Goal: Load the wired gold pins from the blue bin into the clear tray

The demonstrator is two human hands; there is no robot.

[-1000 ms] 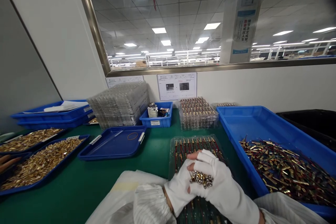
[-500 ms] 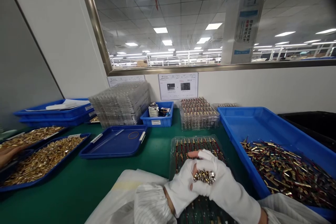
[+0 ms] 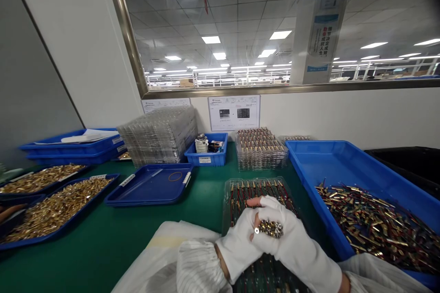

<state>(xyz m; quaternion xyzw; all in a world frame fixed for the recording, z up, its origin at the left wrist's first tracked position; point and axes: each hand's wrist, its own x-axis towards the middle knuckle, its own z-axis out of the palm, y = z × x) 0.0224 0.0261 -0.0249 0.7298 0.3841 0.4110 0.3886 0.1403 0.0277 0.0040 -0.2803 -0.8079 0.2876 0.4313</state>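
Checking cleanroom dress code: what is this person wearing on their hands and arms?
Both the left hand and right hand wear white fabric gloves cut off at the fingers, leaving the tips bare. The white sleeves are finely striped with gathered cuffs.

We find open green mat (image 3: 202, 197) left of the clear tray (image 3: 231, 192); the blue bin (image 3: 311, 178) walls its right.

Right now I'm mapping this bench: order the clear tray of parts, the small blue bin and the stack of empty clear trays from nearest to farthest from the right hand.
1. Clear tray of parts, directly under the right hand.
2. Small blue bin, behind, slightly left.
3. Stack of empty clear trays, back left.
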